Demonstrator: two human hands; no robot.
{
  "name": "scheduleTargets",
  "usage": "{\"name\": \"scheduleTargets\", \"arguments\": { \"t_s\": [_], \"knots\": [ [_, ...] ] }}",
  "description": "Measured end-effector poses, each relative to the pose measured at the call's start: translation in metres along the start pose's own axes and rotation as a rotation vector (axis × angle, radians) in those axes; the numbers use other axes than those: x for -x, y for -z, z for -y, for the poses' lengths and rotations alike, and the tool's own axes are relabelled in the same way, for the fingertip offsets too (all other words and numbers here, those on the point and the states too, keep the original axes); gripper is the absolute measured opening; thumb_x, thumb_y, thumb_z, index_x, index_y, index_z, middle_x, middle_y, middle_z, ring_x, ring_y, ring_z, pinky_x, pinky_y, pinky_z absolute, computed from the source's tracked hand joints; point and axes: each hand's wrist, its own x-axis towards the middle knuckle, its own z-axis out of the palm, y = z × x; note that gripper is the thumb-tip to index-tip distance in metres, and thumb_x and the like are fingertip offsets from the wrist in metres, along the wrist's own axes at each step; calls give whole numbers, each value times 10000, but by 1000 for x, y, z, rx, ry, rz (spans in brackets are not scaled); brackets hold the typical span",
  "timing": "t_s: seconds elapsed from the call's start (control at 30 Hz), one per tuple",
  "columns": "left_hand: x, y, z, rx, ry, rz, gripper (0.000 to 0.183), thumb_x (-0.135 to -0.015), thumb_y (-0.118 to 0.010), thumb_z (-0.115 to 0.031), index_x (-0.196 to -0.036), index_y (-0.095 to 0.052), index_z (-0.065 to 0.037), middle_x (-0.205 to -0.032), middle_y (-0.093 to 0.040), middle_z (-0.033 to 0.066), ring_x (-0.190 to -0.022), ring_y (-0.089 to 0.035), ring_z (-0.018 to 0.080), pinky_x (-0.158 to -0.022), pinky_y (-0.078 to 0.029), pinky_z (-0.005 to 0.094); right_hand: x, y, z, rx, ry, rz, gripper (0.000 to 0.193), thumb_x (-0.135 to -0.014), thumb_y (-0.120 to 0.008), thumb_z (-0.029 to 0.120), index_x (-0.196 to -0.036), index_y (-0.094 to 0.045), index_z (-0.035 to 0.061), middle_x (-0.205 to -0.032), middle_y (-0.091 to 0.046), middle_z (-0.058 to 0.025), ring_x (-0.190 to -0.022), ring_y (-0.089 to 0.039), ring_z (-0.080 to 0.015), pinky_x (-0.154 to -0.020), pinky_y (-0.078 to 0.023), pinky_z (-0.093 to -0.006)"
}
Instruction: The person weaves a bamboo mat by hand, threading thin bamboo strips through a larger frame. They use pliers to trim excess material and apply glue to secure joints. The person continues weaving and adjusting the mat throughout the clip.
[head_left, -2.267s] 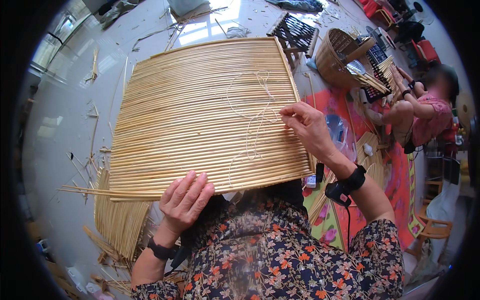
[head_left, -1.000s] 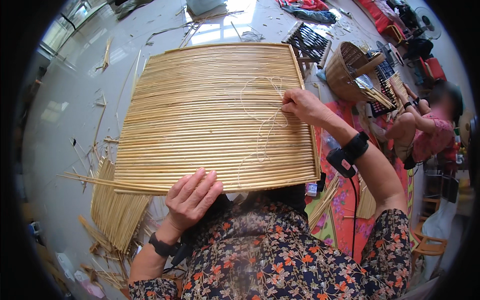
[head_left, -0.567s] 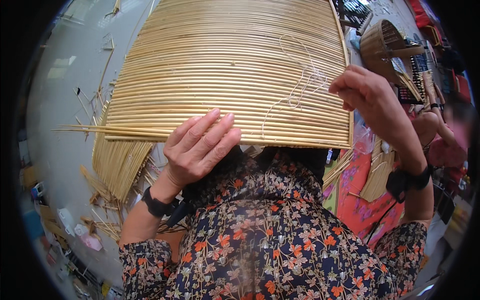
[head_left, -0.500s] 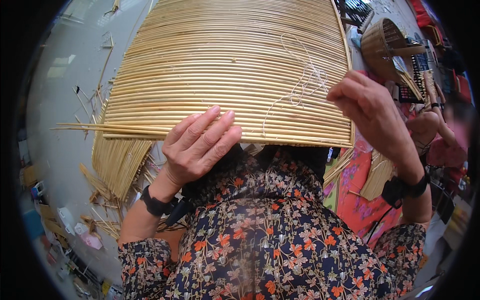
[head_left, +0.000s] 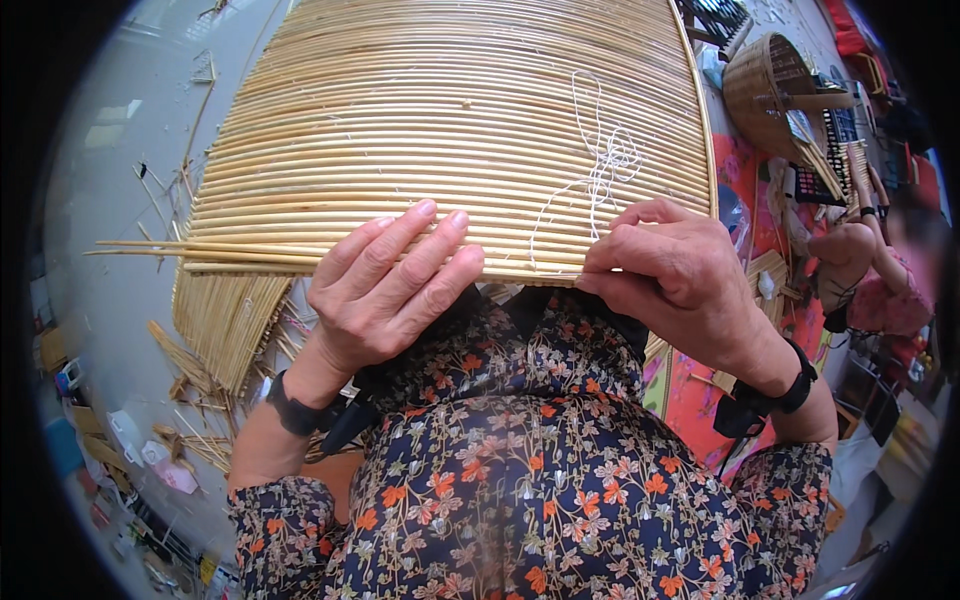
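stitching seems underway: reed mat [head_left: 430, 150] clasped by flat-fingered left hand [head_left: 378, 292], near edge apparently pinched by right hand [head_left: 678, 275]; loose thread [head_left: 603, 172] should be drawn carefully.

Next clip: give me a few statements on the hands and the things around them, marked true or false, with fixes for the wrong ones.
1. The left hand lies with its fingers on top of the rod panel, at the near edge. True.
2. The white thread lies in loose loops on the panel. True.
3. Those loops lie on the panel's left half. False: they lie toward the right, just beyond the right hand.
4. The right hand is raised well clear of the panel. False: its fingertips are at the near edge.
5. A woven basket stands to the panel's right. True.
6. Both wrists are bare. False: each wears a dark band.
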Motion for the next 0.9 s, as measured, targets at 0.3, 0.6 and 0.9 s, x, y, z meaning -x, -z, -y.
{"name": "scheduleTargets", "arguments": {
  "t_s": [0.3, 0.6, 0.9],
  "knots": [
    [-2, 1, 1, 14, -2, -6, 200, -980, -728, -241, -1147, -838, -231, -1236, -822, -1, -1204, -764, 194, -1031, -549, 330, -3, -9, 2, -46, 20, 19, 108, -857, -797, -11, -935, -733, 26, -791, -714, -88, -741, -727, -294, -971, -621, -427],
    [-2, 1, 1, 19, 4, -10, 198, -980, -728, -241, -1145, -837, -230, -1227, -825, 0, -1188, -771, 196, -1019, -550, 323, -7, -4, 4, -11, 17, 53, 107, -872, -798, -7, -913, -714, 45, -788, -701, -84, -742, -726, -283, -949, -623, -418],
    [-3, 1, 0, 20, 7, -16, 191, -974, -745, -249, -1140, -838, -230, -1220, -827, -1, -1186, -772, 194, -1010, -551, 323, -7, -2, 3, -77, 35, 101, 124, -873, -765, -41, -972, -722, 20, -780, -683, -97, -765, -733, -308, -1059, -613, -448]
  ]
}}
